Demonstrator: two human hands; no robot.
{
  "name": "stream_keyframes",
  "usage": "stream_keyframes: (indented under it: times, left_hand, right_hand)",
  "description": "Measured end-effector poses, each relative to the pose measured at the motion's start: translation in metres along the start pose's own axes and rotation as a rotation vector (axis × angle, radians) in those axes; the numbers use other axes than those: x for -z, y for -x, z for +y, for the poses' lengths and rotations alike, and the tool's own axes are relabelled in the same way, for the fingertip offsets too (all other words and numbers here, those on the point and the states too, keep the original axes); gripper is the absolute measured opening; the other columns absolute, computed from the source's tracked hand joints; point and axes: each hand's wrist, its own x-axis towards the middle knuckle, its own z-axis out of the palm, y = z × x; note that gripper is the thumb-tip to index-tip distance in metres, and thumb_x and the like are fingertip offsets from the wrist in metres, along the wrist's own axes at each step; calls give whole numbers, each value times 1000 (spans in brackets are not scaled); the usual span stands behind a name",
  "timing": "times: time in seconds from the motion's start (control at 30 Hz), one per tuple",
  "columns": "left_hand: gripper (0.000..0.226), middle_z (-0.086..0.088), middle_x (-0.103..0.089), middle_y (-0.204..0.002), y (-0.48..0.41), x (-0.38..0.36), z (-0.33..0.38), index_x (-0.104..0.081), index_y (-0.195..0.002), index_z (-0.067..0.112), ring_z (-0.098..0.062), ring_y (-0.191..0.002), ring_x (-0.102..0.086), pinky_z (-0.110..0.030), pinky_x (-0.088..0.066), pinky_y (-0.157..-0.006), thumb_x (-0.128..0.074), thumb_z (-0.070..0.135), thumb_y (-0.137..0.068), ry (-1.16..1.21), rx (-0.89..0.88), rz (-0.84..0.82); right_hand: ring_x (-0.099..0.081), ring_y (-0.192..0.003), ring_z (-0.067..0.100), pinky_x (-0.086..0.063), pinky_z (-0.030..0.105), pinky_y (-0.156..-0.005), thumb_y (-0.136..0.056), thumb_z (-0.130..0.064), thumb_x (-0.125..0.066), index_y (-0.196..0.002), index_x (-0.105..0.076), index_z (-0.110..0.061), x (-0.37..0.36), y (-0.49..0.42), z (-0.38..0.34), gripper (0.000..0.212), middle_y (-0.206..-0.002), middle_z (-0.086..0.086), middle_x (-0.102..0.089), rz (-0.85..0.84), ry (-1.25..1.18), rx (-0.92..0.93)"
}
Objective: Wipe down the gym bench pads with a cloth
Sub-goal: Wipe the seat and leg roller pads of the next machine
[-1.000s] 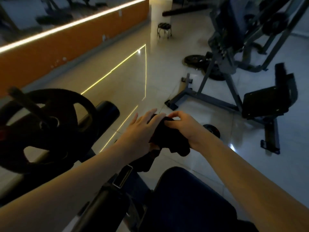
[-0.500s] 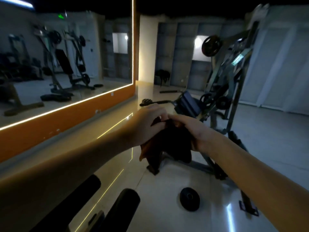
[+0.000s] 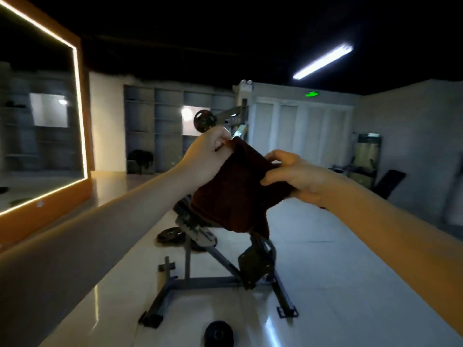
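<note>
A: Item one, the cloth?

B: Cloth (image 3: 235,194): dark and soft, held up in the air between both hands and touching no pad. The lower edge hangs loose in front of the machine (image 3: 198,281).

A: Hands?

B: Left hand (image 3: 205,156): pinches the upper corner, fingers curled. Right hand (image 3: 293,176): thumb and fingers are closed on the opposite edge. The cloth is stretched slack between them.

A: Pads within reach?

B: Pad (image 3: 253,269): dark, low on the machine's grey frame. The upper part of the machine is hidden by the cloth. Bench (image 3: 388,181): dark and tilted, well off to the right by the wall. I cannot tell which comes next.

A: Floor items?

B: Plate (image 3: 171,235): lies beside the machine. Second plate (image 3: 218,334): nearer, on the shiny floor (image 3: 338,284). Both are trip risks on the way in.

A: Step in hand?

B: Probably opening or refolding the cloth before a wipe. To do it well:
- Keep both pinches firm.
- Fold to a flat pad of a few layers with a fresh face outward.
- Tuck the loose tail so it cannot drag on the frame.
- Then shift to a one-hand palm hold for even pressure.
</note>
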Motion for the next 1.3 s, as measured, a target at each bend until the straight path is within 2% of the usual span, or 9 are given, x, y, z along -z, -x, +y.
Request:
stream_keyframes:
  times: [0.13,0.3,0.4,0.5,0.6,0.73,0.9,1.1,1.3]
  left_hand:
    - [15,-14,-61,-84,-12,-18,24,-53,-88,19,-20,-72,-55,-30,-40,-63,-56,31,-96,180,16,-32]
    - [28,-5,-44,-69,-17,-56,62,-38,-78,23,-16,-61,-41,-24,-36,-53,-56,8,-93,286,-31,-113]
    - [24,-5,-51,-74,-12,-90,99,-51,-75,20,-23,-75,-55,-39,-53,-78,-60,0,-86,407,18,-223]
    - [19,-13,-69,-94,5,-121,142,-68,-94,9,-27,-98,-67,-41,-52,-92,-69,27,-87,579,85,-476]
    - [41,-7,-71,-98,20,-155,182,-66,-99,11,-19,-93,-68,-32,-55,-87,-72,47,-80,626,30,-579]
    - [36,-4,-67,-100,25,-197,220,-61,-97,14,-17,-92,-65,-34,-55,-85,-79,38,-76,517,-125,-528]
    - [25,-9,-71,-99,22,-247,253,-68,-97,9,-22,-93,-69,-42,-56,-88,-72,30,-85,602,-169,-606]
    - [18,-10,-66,-102,35,-311,317,-64,-103,2,-20,-87,-65,-34,-54,-79,-58,17,-94,304,-583,-472]
    - [21,-5,-65,-102,33,-373,384,-65,-110,5,-15,-92,-63,-25,-52,-78,-59,16,-93,336,-616,-516]
  right_hand:
    - [-67,-87,20,-60,33,-66,-88,-4,-64,-97,-63,-10,38,41,-20,11,-89,8,-67,259,56,-39]
    - [-67,-63,8,-56,24,-54,-89,-13,-65,-85,-65,-12,80,96,-42,4,-65,-3,-70,495,49,-44]
    - [-65,-68,13,-56,25,-61,-89,-12,-66,-84,-64,-7,99,123,-53,7,-74,4,-67,653,31,-71]
    - [-65,-71,18,-56,25,-55,-89,-11,-67,-85,-62,-4,114,143,-56,8,-80,10,-65,748,-13,-144]
    - [-66,-80,20,-56,25,-55,-92,-12,-62,-108,-62,3,129,164,-54,21,-93,11,-68,796,-25,-231]
    - [-63,-76,17,-54,23,-52,-91,-14,-63,-112,-62,-1,161,197,-48,24,-90,7,-66,887,-26,-307]
    - [-64,-72,16,-56,22,-50,-91,-7,-62,-89,-61,-3,210,255,-45,4,-80,8,-67,858,-175,-348]
    - [-64,-88,20,-52,28,-83,-92,5,-52,-102,-61,2,273,321,-44,13,-90,11,-65,809,-113,-406]
    - [-61,-82,17,-56,23,-67,-92,11,-49,-127,-52,4,336,379,-32,36,-91,11,-62,915,-49,-326]
